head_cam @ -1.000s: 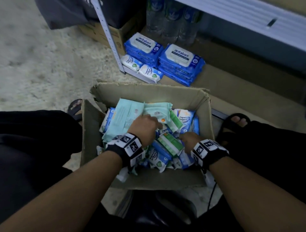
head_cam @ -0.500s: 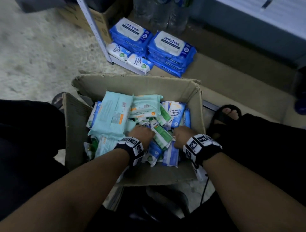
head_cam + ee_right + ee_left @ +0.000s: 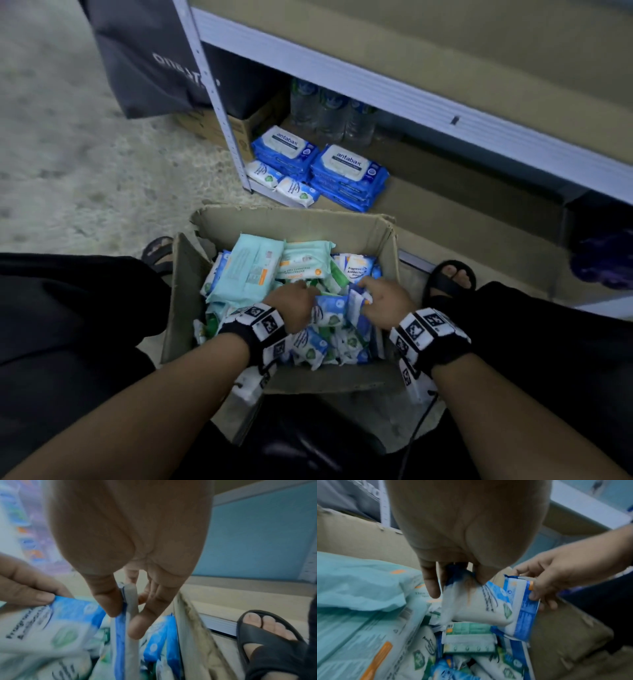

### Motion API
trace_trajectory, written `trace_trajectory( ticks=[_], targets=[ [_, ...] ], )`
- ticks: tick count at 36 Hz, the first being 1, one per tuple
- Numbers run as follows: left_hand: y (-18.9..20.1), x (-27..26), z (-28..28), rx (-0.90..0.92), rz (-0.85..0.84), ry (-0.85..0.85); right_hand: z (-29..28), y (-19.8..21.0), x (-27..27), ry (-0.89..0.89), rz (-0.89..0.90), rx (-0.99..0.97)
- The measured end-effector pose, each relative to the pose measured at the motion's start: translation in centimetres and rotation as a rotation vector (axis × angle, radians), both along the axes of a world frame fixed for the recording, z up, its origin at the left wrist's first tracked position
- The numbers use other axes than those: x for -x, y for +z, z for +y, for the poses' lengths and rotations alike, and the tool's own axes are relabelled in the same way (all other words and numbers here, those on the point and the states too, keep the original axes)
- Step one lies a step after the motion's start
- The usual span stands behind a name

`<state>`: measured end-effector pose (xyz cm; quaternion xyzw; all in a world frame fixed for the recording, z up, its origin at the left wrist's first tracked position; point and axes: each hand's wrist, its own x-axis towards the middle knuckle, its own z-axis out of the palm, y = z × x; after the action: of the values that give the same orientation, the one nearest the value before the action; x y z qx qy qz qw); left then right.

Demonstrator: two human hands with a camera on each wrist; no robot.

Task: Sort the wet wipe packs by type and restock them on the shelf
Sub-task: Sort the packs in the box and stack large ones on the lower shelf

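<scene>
L hand pinching white pack by its end, just beside it R hand thumb+fingers clamped on blue pack edge, both over box of mixed packs, shelf stacks beyond.

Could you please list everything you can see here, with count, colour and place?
Cardboard box: one, brown, on the floor by the shelf.
Loose wipe packs: many, teal, blue-white, green, in the box.
Antabax stacks: two, blue, bottom shelf.
Small packs: two, white, in front of the stacks.
Bottles: three, clear, behind the stacks.
Sandals: two, black.
Left hand: pinches a white pack.
Right hand: pinches a blue pack.
</scene>
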<state>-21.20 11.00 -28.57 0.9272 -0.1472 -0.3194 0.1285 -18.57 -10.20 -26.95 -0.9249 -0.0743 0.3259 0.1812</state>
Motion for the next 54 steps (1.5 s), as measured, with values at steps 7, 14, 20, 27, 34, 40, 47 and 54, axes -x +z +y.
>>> trace_trajectory(
  ticks=[7,14,20,27,34,40,47,54],
  targets=[
    [2.6,2.2,1.3,0.286,-0.077,0.434,0.1,2.7,1.6,-0.38,0.079,-0.283],
    [2.9,3.3,3.2,0.392,-0.096,0.604,1.2,4.6,3.0,-0.615,0.198,-0.658],
    [3.6,3.6,3.5,0.426,-0.176,0.715,1.6,5.0,2.9,-0.705,0.249,-0.694],
    [4.1,3.6,3.5,0.422,-0.255,0.713,2.1,4.7,3.3,-0.74,0.125,-0.743],
    [3.3,3.3,4.0,0.276,-0.453,0.738,1.7,3.8,2.7,-0.728,0.07,-0.716],
    [3.6,3.1,4.5,0.281,-0.38,0.794,1.3,1.9,2.0,-0.884,0.191,-0.823],
    [3.1,2.8,4.7,0.281,-0.366,0.799,1.7,2.7,1.9,-0.771,0.061,-0.817],
    [2.9,2.6,4.7,0.355,-0.291,0.835,1.9,2.7,1.9,-0.772,0.019,-0.836]
  ],
)
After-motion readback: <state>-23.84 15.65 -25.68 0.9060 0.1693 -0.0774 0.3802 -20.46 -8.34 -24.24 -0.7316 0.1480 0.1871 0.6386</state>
